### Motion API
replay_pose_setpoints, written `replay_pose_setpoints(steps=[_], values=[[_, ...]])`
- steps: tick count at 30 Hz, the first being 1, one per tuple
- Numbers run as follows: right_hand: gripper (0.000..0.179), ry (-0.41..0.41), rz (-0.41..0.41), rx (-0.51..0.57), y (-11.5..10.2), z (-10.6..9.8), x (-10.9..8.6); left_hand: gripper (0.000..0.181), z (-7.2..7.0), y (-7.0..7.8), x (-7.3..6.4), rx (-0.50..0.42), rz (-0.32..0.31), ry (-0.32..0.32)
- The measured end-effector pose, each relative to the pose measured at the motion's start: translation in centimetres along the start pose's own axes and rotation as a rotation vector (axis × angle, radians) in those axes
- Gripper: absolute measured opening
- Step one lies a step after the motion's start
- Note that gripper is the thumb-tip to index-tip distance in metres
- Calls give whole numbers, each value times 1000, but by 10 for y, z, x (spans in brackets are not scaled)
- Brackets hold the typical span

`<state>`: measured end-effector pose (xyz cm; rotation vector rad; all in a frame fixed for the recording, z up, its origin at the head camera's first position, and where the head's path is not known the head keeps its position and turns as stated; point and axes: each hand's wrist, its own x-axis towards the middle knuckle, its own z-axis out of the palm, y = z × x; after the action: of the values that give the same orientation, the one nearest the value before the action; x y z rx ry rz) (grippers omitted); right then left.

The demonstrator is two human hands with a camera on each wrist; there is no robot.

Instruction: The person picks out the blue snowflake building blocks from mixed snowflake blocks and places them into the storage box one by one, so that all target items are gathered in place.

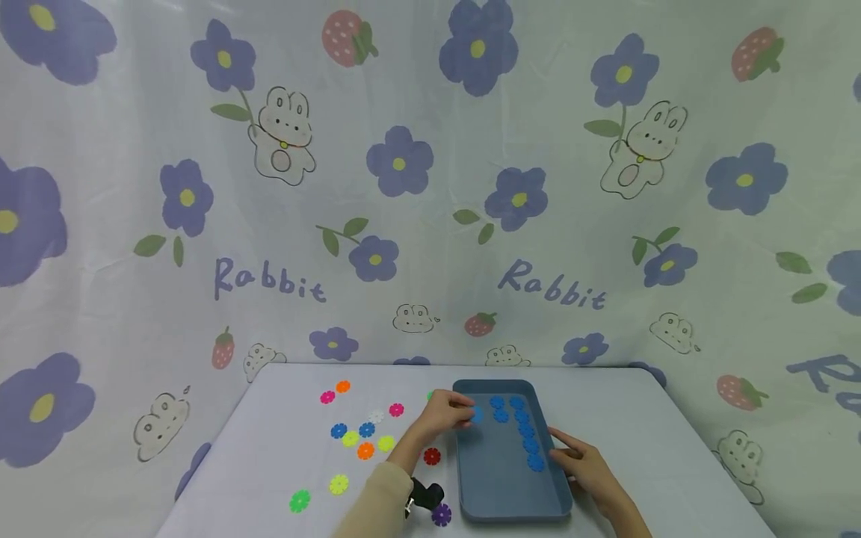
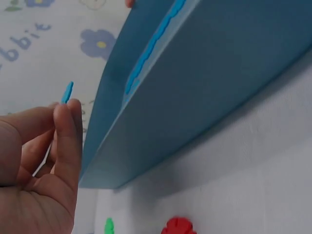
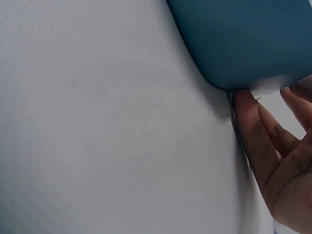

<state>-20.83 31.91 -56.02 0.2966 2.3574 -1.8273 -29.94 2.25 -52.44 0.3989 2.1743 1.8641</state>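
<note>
My left hand (image 1: 444, 412) pinches a blue flower-shaped plastic disc (image 1: 477, 414) between thumb and fingertips, over the left part of the grey-blue tray (image 1: 494, 486). In the left wrist view that disc (image 2: 68, 92) stands edge-on above the fingertips. Inside the tray, several blue discs (image 1: 528, 431) form a column along the right side, with two more blue discs (image 1: 498, 409) at the upper middle. My right hand (image 1: 584, 465) rests against the tray's right side; in the right wrist view its fingers (image 3: 254, 129) are fairly straight and touch the outer wall.
Left of the tray, loose discs in several colours lie on the white table, among them blue (image 1: 339, 431), orange (image 1: 365, 450), green (image 1: 299, 501) and red (image 1: 432, 456). A purple disc (image 1: 441, 515) lies near the tray's lower left corner. A patterned curtain (image 1: 430, 224) hangs behind.
</note>
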Motion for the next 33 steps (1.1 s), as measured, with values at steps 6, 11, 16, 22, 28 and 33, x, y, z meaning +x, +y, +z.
replay_pose_setpoints(steps=[6, 11, 16, 22, 28, 33], values=[[62, -28, -12, 4, 0, 0, 2, 24, 11, -3, 6, -24, -20, -14], [61, -18, -5, -4, 2, 0, 3, 21, 23, -6, 13, -46, -18, -17], [61, -24, -1, 4, 2, 2, 4, 19, 32, -8, 17, -49, -23, 3], [61, -34, -6, 4, 1, 1, 3, 17, 40, -6, 19, -6, -34, 22], [58, -7, 6, 0, 2, -1, 3, 17, 48, 1, 21, 6, -56, 21], [57, 22, 25, -1, 1, 0, 3, 16, 54, 2, 27, 27, -109, 29]])
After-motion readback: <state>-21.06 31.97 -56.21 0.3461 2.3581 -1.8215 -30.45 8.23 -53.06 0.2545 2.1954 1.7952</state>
